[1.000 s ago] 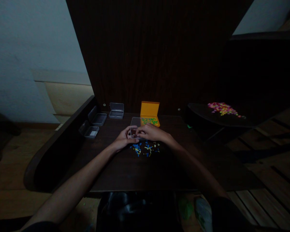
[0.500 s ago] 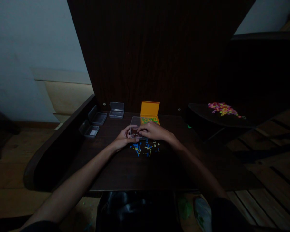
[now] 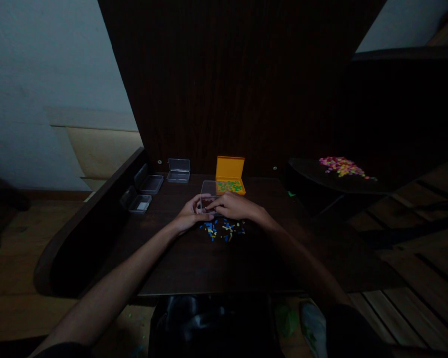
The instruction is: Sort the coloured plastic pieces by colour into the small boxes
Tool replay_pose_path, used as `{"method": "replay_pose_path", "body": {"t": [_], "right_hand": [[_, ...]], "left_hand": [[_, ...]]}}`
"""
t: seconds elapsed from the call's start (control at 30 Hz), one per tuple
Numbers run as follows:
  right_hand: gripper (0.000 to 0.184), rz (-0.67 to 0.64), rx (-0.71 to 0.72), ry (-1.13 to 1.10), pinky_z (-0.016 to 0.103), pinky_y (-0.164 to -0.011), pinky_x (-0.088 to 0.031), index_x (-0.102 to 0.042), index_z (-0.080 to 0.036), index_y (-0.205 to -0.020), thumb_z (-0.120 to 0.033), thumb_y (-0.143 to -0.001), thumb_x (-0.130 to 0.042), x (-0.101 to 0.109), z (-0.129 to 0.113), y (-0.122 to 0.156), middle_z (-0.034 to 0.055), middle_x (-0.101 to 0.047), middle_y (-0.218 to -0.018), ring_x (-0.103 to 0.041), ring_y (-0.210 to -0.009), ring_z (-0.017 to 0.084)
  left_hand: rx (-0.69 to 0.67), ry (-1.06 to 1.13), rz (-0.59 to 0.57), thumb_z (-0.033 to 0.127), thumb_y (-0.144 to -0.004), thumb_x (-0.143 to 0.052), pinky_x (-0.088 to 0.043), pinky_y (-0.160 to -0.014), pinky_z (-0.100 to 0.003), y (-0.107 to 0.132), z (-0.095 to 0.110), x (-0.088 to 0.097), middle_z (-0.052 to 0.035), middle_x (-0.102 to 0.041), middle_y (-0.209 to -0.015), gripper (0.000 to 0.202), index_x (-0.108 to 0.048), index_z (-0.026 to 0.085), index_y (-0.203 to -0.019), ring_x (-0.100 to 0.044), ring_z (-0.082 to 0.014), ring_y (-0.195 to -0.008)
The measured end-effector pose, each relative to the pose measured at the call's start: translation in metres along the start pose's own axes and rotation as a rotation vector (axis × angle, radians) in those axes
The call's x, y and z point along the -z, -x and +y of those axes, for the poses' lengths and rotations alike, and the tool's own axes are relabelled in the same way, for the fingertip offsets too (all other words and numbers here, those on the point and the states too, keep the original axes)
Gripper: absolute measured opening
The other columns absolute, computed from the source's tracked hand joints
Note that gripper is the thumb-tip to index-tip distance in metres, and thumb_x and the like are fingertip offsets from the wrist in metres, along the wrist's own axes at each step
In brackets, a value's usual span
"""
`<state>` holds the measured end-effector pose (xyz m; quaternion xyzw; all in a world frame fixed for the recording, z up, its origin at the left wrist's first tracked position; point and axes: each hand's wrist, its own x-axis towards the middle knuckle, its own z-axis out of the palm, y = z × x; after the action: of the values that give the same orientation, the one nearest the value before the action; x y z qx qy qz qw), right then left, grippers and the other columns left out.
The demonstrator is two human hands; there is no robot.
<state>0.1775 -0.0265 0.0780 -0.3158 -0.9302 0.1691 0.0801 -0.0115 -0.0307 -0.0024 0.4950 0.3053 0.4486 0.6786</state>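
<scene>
Showing bright orange on the open box (image 3: 230,167) and green on the small pieces (image 3: 232,186) inside it, while staying colourless and see-through on the nearer case (image 3: 208,187) and on the three cases (image 3: 178,175) at left, one bearing a white patch (image 3: 143,206). Mixing blue and pale yellow among the scattered bits (image 3: 210,229), and pink, purple and yellow through the pile (image 3: 341,166) at right. Running deep brown over the desk (image 3: 209,273), faintly streaked brown up the back panel (image 3: 242,89), dim grey-blue across the wall (image 3: 41,59), black on the sleeves (image 3: 354,333)
</scene>
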Motion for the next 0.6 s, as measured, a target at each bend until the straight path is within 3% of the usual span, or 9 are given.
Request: {"method": "replay_pose_path", "body": {"t": [0.2, 0.37, 0.5, 0.6], "right_hand": [[0.037, 0.055, -0.016, -0.091, 0.024, -0.072, -0.043, -0.072, -0.023, -0.113, -0.012, -0.086, -0.050, 0.001, 0.004, 0.004, 0.0030, -0.075, -0.095, -0.062, -0.075, 0.013], [0.023, 0.096, -0.040, -0.246, 0.022, -0.059, -0.037, -0.076, -0.016, -0.097, -0.020, -0.081, -0.059, 0.008, 0.015, 0.020, 0.0010, -0.068, -0.074, -0.050, -0.060, 0.010], [0.025, -0.018, -0.066, -0.330, 0.021, -0.051, -0.031, -0.075, -0.011, -0.090, -0.031, -0.081, -0.064, 0.008, 0.023, 0.033, -0.0042, -0.052, -0.054, -0.039, -0.049, 0.007], [0.023, -0.109, -0.118, -0.263, 0.021, -0.051, -0.030, -0.076, -0.012, -0.092, -0.027, -0.081, -0.064, 0.002, 0.025, 0.037, -0.0057, -0.049, -0.051, -0.038, -0.046, 0.007]], "left_hand": [[-0.001, 0.009, -0.006, 0.006, -0.051, -0.085, -0.053, -0.093, -0.037, -0.001, -0.001, 0.000, -0.0063, -0.066, -0.117, 0.071, -0.058, 0.019, -0.114, -0.067, -0.0186, -0.096], [0.025, -0.003, 0.042, 0.006, -0.048, -0.086, -0.052, -0.097, -0.040, -0.002, 0.002, 0.000, -0.0079, -0.064, -0.123, 0.073, -0.057, 0.018, -0.114, -0.068, -0.0191, -0.097], [0.024, 0.000, 0.066, 0.006, -0.048, -0.086, -0.051, -0.098, -0.042, -0.002, 0.003, 0.001, -0.0110, -0.061, -0.129, 0.073, -0.057, 0.018, -0.114, -0.069, -0.0209, -0.098], [0.014, -0.002, 0.087, 0.006, -0.049, -0.086, -0.050, -0.099, -0.044, -0.003, 0.003, 0.003, -0.0112, -0.060, -0.129, 0.071, -0.058, 0.018, -0.113, -0.069, -0.0204, -0.096]]}}
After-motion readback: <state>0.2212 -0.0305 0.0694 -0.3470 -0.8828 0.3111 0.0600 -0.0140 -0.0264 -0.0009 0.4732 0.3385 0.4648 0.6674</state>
